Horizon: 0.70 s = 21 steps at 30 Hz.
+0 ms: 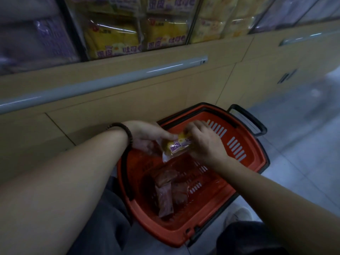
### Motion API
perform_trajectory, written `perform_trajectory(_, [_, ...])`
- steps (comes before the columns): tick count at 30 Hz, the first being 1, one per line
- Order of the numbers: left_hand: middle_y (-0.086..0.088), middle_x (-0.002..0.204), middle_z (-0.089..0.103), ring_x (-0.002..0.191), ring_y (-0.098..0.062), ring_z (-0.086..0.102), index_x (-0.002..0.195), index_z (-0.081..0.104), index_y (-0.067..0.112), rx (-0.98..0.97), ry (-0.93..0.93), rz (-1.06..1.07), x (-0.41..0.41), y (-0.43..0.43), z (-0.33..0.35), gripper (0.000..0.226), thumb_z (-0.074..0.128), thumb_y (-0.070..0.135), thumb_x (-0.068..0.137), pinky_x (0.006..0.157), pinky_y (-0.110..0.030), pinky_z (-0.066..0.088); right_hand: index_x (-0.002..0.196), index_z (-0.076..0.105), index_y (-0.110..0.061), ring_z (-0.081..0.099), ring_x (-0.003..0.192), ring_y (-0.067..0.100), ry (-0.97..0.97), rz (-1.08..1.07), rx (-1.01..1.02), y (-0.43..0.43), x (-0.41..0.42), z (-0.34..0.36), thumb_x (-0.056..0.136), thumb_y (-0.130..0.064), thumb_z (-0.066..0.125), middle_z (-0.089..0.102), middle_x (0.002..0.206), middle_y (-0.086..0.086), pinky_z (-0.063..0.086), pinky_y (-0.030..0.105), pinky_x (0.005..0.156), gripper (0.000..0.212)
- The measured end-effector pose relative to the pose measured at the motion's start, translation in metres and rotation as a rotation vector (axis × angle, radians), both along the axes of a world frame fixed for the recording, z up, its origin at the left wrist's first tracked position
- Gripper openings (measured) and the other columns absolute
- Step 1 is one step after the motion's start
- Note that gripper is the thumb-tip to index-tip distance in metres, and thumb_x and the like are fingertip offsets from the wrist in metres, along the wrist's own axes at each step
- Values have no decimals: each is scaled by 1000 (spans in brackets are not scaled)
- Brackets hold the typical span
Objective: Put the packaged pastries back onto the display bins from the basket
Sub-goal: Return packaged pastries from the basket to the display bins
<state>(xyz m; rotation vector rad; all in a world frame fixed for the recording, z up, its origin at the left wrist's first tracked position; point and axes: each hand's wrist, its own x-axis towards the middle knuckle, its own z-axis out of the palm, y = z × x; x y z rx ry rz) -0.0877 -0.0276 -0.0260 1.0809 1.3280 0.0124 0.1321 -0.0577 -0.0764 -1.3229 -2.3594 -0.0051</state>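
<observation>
A red shopping basket [244, 159] stands on the floor before the display. Above its open top, my left hand [147, 134] and my right hand [206, 142] both hold one yellow packaged pastry [177, 147] with purple print, each pinching an end. A second, pinkish wrapper [147, 147] shows under my left palm. Several pink packaged pastries [168, 192] lie at the bottom of the basket. The display bins [117, 34] above hold matching yellow packs behind clear fronts.
A beige cabinet front [165, 89] with a grey rail [103, 80] runs below the bins. Purple packs [49, 39] fill the bin at the left. The basket's black handle [248, 118] sticks out at its far end. Tiled floor [303, 144] lies to the right.
</observation>
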Motion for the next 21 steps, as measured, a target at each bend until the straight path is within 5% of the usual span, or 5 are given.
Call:
perform_trajectory(4, [-17,120,74,95,-20,70,124,70,8,158,62,-12,-10,3,3,34,77,24,95,73,-34,62,142,38,-23,64,103,37,30,-201,-199,-2,-13,-14,82,-35,79,47,134,10,51,38,62,74])
perform_trajectory(6, [-15,113,76,87,-18,73,125,69,6,247,159,-64,-15,7,4,38,81,20,92,64,-32,65,151,32,-21,63,117,39,-30,-379,-527,8,-22,-27,84,-44,78,47,146,15,57,43,81,85])
perform_trajectory(11, [-11,104,76,89,-22,76,122,69,9,323,299,-168,-26,11,9,39,84,23,89,69,-39,67,152,48,-7,49,142,30,-439,-188,-1091,0,-55,-73,99,-35,68,48,157,16,39,29,108,63])
perform_trajectory(17, [-11,112,72,94,-27,75,121,71,14,382,374,-284,-34,18,3,33,82,24,90,75,-47,67,143,60,-20,45,145,28,-492,5,-1097,-4,-90,-152,76,-33,91,51,155,9,33,32,119,75])
perform_trajectory(21, [-11,108,74,92,-29,77,119,72,13,384,367,-285,-34,22,4,33,82,27,91,74,-48,67,153,44,-20,30,152,28,-565,50,-1088,-6,-97,-175,83,-33,86,35,164,10,23,32,123,83])
